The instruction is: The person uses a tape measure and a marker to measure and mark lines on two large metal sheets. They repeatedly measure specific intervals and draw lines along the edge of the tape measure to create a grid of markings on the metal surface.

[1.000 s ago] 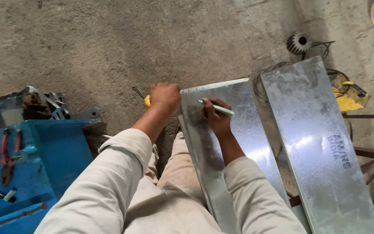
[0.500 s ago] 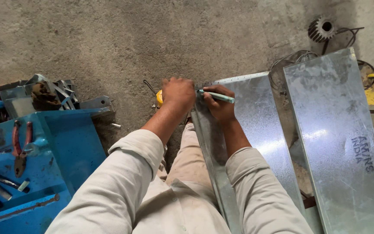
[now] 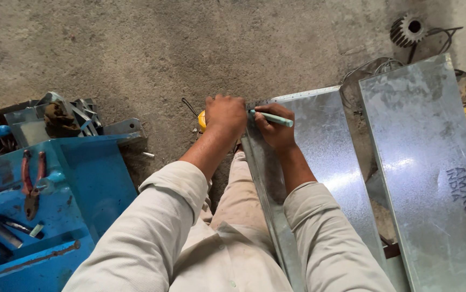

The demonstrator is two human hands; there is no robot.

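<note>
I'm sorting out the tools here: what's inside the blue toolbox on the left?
In the blue toolbox lie red-handled pliers, a few metal rods and a rusty bar. Its lower part is cut off by the picture's edge and hidden by the sleeve.

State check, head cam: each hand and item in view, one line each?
left hand: closed over a yellow tape measure on the floor
right hand: gripping a green pen, tip at the sheet's top corner
near metal sheet: flat, being marked
far metal sheet: flat, untouched
red pliers: lying in blue toolbox, open
</note>
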